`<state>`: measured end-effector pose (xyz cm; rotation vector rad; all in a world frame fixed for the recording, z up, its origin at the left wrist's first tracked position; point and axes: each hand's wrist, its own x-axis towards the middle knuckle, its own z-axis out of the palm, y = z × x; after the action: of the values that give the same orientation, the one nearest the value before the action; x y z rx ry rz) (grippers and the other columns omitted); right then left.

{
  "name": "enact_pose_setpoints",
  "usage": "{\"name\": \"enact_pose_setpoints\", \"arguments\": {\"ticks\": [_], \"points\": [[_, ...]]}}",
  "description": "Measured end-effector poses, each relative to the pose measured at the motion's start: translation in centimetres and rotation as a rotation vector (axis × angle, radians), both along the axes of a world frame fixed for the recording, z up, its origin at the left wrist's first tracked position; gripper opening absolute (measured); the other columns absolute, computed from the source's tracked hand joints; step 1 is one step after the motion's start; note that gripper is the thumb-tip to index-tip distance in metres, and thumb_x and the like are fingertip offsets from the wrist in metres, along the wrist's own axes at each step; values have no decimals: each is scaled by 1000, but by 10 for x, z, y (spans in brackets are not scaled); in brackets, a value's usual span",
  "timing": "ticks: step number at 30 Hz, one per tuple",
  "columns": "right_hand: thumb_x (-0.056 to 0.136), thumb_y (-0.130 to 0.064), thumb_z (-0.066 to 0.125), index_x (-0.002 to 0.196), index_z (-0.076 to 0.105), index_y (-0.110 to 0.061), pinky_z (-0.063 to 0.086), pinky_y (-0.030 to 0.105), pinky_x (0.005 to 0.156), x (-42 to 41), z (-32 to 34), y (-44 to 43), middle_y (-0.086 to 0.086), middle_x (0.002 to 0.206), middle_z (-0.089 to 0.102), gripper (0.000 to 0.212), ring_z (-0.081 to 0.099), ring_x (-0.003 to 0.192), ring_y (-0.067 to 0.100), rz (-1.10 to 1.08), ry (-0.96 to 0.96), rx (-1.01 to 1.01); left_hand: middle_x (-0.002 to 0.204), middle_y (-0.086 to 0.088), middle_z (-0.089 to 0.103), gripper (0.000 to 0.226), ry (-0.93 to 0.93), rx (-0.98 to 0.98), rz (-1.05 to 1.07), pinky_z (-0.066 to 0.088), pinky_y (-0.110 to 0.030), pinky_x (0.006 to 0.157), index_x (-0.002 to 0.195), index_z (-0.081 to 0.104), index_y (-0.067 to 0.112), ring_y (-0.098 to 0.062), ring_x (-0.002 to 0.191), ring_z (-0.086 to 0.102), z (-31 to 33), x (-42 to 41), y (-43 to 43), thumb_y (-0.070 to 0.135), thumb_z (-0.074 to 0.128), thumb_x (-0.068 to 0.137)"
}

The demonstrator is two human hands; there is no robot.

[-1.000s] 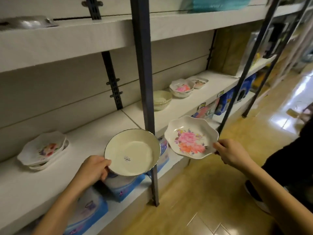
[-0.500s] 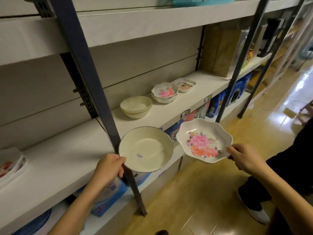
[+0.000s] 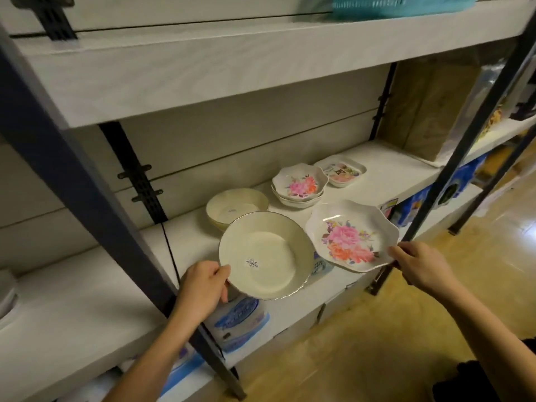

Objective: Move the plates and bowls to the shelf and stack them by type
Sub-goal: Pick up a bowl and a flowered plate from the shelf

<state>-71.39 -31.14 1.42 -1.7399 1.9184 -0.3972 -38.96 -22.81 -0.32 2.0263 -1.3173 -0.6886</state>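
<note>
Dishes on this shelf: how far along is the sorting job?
Looks done: a stack of cream bowls and a stack of floral dishes already sit on the middle shelf, a printed rectangular dish beside them. In hand: the left hand grips a cream bowl, the right hand pinches a floral scalloped dish. Left: set each on its matching stack; whether more wait elsewhere is out of view.

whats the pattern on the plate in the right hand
White with pink and orange flowers, on the scalloped plate held by the right hand; head view.
</note>
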Motion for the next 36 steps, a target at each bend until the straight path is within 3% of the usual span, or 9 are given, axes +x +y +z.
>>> {"name": "enact_pose_setpoints", "arguments": {"ticks": [5, 7, 10, 15, 20, 29, 31, 33, 36], "points": [[95, -28, 44, 79, 63, -9, 52, 40, 66, 0, 2, -51, -2, 69, 61, 31, 59, 62, 20, 87, -42, 26, 40, 1, 54, 43, 6, -1, 111, 40, -24, 54, 52, 54, 8, -11, 41, 48, 0, -5, -20, 19, 47, 94], [94, -27, 45, 75, 64, -7, 53, 46, 73, -1, 3, -77, -2, 69, 62, 33, 60, 65, 23, 132, -40, 28, 40, 2, 53, 43, 17, -2, 180, 37, -24, 51, 53, 54, 9, -9, 39, 45, 0, -8, -28, 18, 47, 94], [94, -28, 44, 71, 63, -11, 51, 45, 72, -3, 5, -117, -5, 63, 59, 34, 54, 58, 18, 215, -30, 45, 35, 1, 52, 42, 52, 13, 309, 36, -24, 51, 54, 57, 7, -10, 39, 45, -5, -12, -40, 19, 48, 93], [95, -24, 45, 82, 66, -4, 51, 45, 70, -8, 4, -180, -4, 68, 61, 32, 58, 59, 23, 363, -47, 30, 28, 2, 50, 39, 154, -7, 504, 35, -26, 50, 57, 61, 5, -16, 44, 45, -10, -15, -69, 17, 49, 92], [94, -25, 44, 64, 58, -21, 47, 39, 66, -16, -6, -224, -5, 68, 62, 33, 54, 59, 21, 417, -38, 27, 25, 3, 50, 42, 219, -38, 636, 33, -26, 52, 49, 57, 9, -20, 46, 44, -12, -10, -110, 14, 51, 90], [89, -25, 46, 57, 60, -19, 51, 42, 72, -8, -16, -271, 12, 76, 71, 36, 62, 70, 37, 423, -39, 11, 22, 3, 46, 42, 168, 104, 712, 29, -24, 45, 45, 52, 9, -19, 40, 40, -28, 3, -164, 14, 51, 87], [89, -26, 46, 57, 59, -19, 51, 42, 74, -2, -18, -278, 13, 79, 71, 35, 63, 72, 37, 423, -49, 4, 37, 0, 54, 43, 83, 188, 694, 35, -25, 48, 50, 56, 8, -22, 45, 48, -30, 2, -164, 24, 50, 90], [90, -25, 45, 57, 58, -19, 50, 39, 73, 8, -19, -284, 13, 80, 71, 35, 63, 66, 32, 435, -49, 5, 63, -13, 64, 46, -69, 265, 671, 45, -30, 64, 69, 66, 2, -31, 67, 63, -30, 3, -162, 38, 47, 91], [91, -24, 43, 56, 54, -21, 46, 37, 71, 25, -24, -291, 19, 85, 69, 37, 63, 74, 34, 465, -6, 8, 90, -20, 70, 55, -258, 292, 636, 48, -36, 79, 90, 67, 1, -35, 90, 64, -25, 3, -160, 48, 40, 92]]}}
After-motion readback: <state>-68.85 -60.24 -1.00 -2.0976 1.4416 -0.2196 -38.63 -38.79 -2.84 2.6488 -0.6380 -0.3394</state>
